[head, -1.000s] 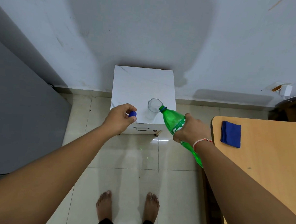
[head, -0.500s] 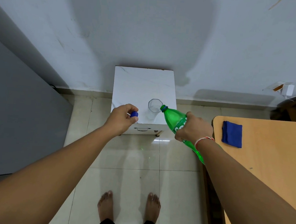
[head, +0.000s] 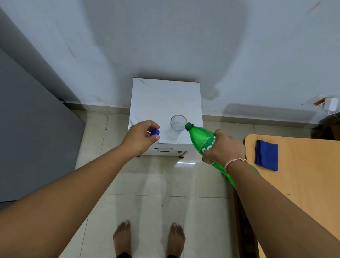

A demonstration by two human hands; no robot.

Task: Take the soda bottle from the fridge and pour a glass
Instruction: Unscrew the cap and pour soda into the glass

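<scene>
- Pale, scuffed wall (head: 171, 38) fills the far half of the view, with a soft shadow spread over its middle.
- Glossy beige floor tiles (head: 151, 188) run from the wall to the near edge, where two bare feet (head: 149, 238) stand side by side.
- Against the wall stands a small white cabinet (head: 165, 96) with a marble-look top and a handle on its near face.
- On the near right part of that top stands a clear glass (head: 177, 125), upright, with a faceted rim.
- Right hand (head: 225, 148) grips the green soda bottle (head: 201, 139) around its labelled middle, fingers curled round it.
- That bottle is tilted, neck pointing far and left, its open blue-ringed mouth just at the right rim of the glass; whether liquid is flowing cannot be told.
- Its base reaches back toward the near right, partly hidden behind the right forearm, which wears a red-and-white thread band (head: 235, 162) at the wrist.
- Left hand (head: 141, 138) hovers over the near left corner of the cabinet, pinching the blue bottle cap (head: 155, 132) between thumb and fingertips, the other fingers curled in.
- Cap and glass are near each other but apart.
- At the right stands a light wooden table (head: 311, 189) with a folded blue cloth (head: 267, 155) lying on its far left part.
- At the left, a large grey panel (head: 23, 138) rises from the floor.
</scene>
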